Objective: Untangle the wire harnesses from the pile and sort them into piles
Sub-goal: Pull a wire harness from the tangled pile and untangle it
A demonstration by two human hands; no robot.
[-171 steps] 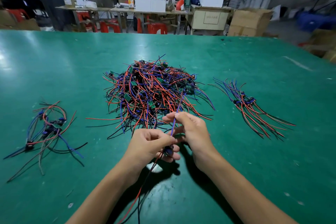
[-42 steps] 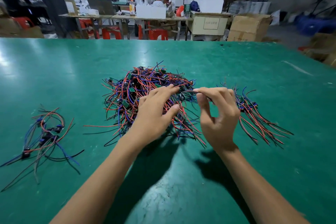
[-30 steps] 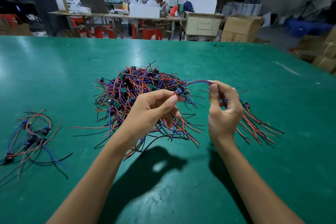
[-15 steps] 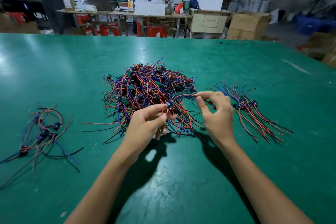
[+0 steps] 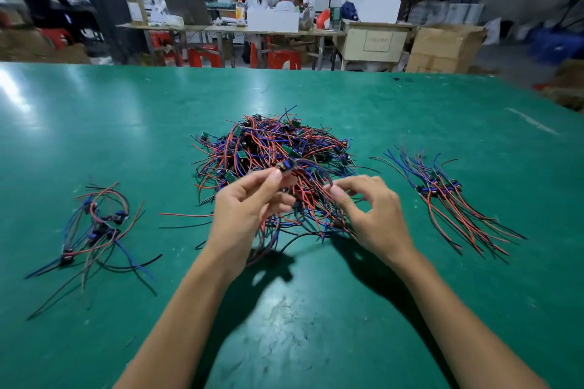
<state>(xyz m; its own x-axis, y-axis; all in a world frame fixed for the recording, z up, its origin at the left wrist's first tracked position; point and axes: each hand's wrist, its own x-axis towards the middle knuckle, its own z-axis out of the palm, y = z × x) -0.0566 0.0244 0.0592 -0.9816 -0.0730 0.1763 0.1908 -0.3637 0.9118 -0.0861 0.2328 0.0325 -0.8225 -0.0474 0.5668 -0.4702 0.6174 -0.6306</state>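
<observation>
A tangled pile of red, blue and black wire harnesses lies mid-table on the green table. My left hand pinches one harness by its small module, lifted just above the pile's near edge. My right hand pinches that harness's wires a little to the right. A small looped pile lies at the left. A straightened, sorted pile lies at the right.
The table's far edge runs across the view. Beyond it stand workbenches, red stools, cardboard boxes and several seated people. Bare green surface lies in front of my arms.
Both hands have drawn slightly toward me and lower while still holding the same harness. My right hand's pinch has slid along the wires, away from the module.
</observation>
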